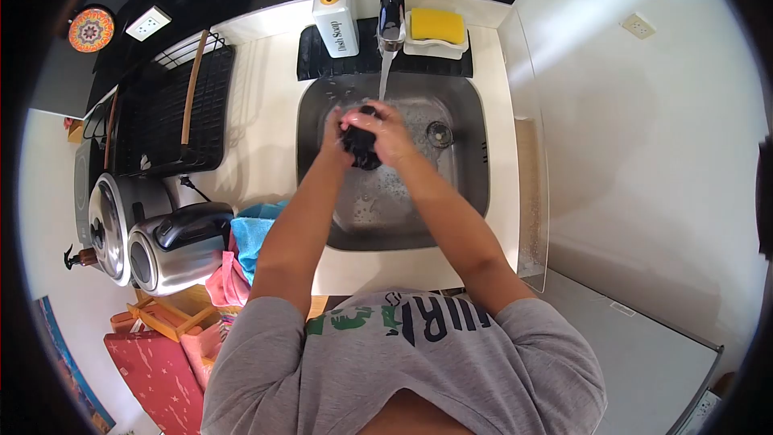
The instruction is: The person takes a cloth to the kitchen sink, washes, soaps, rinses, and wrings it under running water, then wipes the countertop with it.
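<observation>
Both hands are over the sink, around a dark, bunched, cloth-like item whose exact kind I cannot make out. My left hand grips its left side, with the fingers partly hidden. From the right, my right hand wraps over the top, its fingers curled across the black material. Water runs from the black faucet just behind the hands and falls close to the right one. Suds and bubbles lie on the sink floor, and the drain strainer shows right of my right hand.
Behind the sink stand a white soap dispenser and a yellow sponge in a white holder. To the left are a black dish rack, a steel kettle, a lidded pot and a blue cloth. A clear panel borders the right side.
</observation>
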Demonstrator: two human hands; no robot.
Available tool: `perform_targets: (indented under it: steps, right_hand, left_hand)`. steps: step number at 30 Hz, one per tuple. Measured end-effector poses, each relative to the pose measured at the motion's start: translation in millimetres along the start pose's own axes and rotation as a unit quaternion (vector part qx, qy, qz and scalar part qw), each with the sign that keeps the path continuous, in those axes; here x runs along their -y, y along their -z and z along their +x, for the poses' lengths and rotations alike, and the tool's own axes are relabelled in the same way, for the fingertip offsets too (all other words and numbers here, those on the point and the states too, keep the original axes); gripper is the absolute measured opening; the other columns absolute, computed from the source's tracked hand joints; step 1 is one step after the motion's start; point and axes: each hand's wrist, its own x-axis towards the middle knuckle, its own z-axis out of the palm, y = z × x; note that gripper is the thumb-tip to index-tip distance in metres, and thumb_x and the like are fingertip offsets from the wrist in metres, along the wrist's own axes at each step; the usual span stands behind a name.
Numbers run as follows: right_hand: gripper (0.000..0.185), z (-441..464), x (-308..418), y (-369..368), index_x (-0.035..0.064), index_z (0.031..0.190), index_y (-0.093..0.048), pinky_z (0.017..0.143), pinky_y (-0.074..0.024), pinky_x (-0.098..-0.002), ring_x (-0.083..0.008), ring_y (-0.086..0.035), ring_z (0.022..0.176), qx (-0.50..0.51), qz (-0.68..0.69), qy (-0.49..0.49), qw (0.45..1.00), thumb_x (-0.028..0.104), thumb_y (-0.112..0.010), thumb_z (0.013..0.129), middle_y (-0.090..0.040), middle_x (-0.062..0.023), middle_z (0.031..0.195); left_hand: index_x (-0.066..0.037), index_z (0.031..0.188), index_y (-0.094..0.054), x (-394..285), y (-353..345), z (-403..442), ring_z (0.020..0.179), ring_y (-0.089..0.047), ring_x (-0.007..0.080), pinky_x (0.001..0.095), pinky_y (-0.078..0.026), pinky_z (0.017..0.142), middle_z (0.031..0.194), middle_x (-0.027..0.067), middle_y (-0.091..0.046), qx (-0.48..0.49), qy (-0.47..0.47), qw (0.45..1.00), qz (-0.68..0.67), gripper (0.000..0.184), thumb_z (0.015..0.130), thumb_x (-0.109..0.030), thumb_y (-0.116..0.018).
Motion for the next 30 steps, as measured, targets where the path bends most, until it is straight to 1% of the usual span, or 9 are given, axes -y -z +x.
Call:
perform_targets:
  steps: [3,7,9,12,19,21,23,24,30]
  right_hand:
    - [0.013,-3,-6,-35,0.0015,0.07,-0.062,0.072,-0.0486,-0.0294,-0.0141,-0.059,0.065,-0.037,-0.161,-0.003,0.986,0.011,-0.069,0.076,-0.062,-0.0057,0.065]
    - [0.026,15,-21,-18,-0.0001,0.058,-0.055,0.058,-0.0483,-0.0373,-0.0245,-0.054,0.05,-0.113,-0.404,0.215,0.882,0.018,-0.069,0.069,-0.056,-0.0125,0.054]
    - [0.021,31,-10,2,-0.0029,0.063,-0.057,0.055,-0.0451,-0.0304,-0.014,-0.052,0.052,-0.249,-0.429,0.262,0.828,0.013,-0.066,0.074,-0.053,-0.0094,0.053]
    - [0.018,41,-17,11,0.0004,0.067,-0.064,0.056,-0.0468,-0.0373,-0.0316,-0.061,0.056,-0.263,-0.451,0.246,0.816,0.018,-0.064,0.072,-0.061,-0.0184,0.063]
    - [0.019,45,-4,20,-0.0001,0.074,-0.065,0.057,-0.0464,-0.0353,-0.0268,-0.059,0.054,-0.196,-0.429,0.14,0.87,0.018,-0.065,0.075,-0.06,-0.0204,0.064]
    - [0.033,50,7,29,-0.0015,0.072,-0.062,0.051,-0.0389,-0.0298,-0.0123,-0.044,0.054,-0.155,-0.441,0.146,0.872,0.03,-0.067,0.08,-0.05,-0.0055,0.054]
    - [0.036,46,29,21,-0.0003,0.075,-0.064,0.053,-0.0391,-0.0284,-0.0125,-0.046,0.058,-0.072,-0.296,0.019,0.952,0.035,-0.067,0.082,-0.054,-0.0026,0.061]
    - [0.035,41,39,18,0.0013,0.083,-0.064,0.06,-0.0399,-0.0252,-0.0119,-0.05,0.068,-0.042,-0.288,-0.037,0.956,0.037,-0.067,0.082,-0.059,-0.0025,0.075]
    - [0.039,33,38,33,0.0031,0.107,-0.062,0.087,-0.039,-0.0279,-0.0149,-0.051,0.096,-0.067,-0.067,0.018,0.995,0.035,-0.065,0.084,-0.06,-0.005,0.1]
  left_hand:
    - [-0.006,0.105,-0.058,24,21,34,0.089,-0.06,0.0261,0.0392,-0.048,0.086,0.1,0.0106,-0.062,0.08,-0.013,0.997,0.005,0.035,0.089,-0.035,-0.049]
    - [-0.006,0.102,-0.058,27,11,33,0.086,-0.061,0.023,0.0385,-0.05,0.081,0.102,0.0118,-0.062,0.133,0.083,0.985,-0.069,0.031,0.09,-0.033,-0.05]
    - [-0.006,0.102,-0.058,21,-10,21,0.085,-0.062,0.0222,0.0384,-0.05,0.08,0.103,0.0121,-0.062,0.148,0.105,0.98,-0.086,0.03,0.09,-0.033,-0.05]
    - [-0.007,0.102,-0.059,7,-46,-4,0.096,-0.06,0.0209,0.0359,-0.048,0.08,0.108,0.0116,-0.061,-0.136,0.029,0.978,0.158,0.031,0.092,-0.034,-0.045]
    - [-0.003,0.13,-0.045,-13,-49,-18,0.112,-0.053,0.0264,0.0366,-0.044,0.092,0.122,0.0177,-0.054,-0.154,0.077,0.959,0.224,0.077,0.082,-0.063,-0.051]
    - [0.005,0.138,-0.028,-30,-62,-41,0.13,-0.035,0.0297,0.0394,-0.032,0.103,0.136,0.0235,-0.04,0.019,0.108,0.964,0.243,0.106,0.071,-0.071,-0.059]
    - [0.01,0.135,-0.029,-36,-63,-47,0.117,-0.049,0.0317,0.0382,-0.039,0.097,0.128,0.0248,-0.047,-0.126,0.03,0.818,0.561,0.113,0.063,-0.067,-0.07]
    - [0.017,0.134,-0.02,-43,-56,-37,0.12,-0.046,0.0328,0.0361,-0.039,0.096,0.129,0.0294,-0.043,-0.108,0.015,0.83,0.547,0.122,0.058,-0.057,-0.079]
    - [0.014,0.107,-0.054,-68,-89,-55,0.084,-0.062,0.0205,0.0308,-0.049,0.07,0.098,0.0182,-0.062,-0.033,-0.107,0.822,0.558,0.061,0.073,-0.032,-0.075]
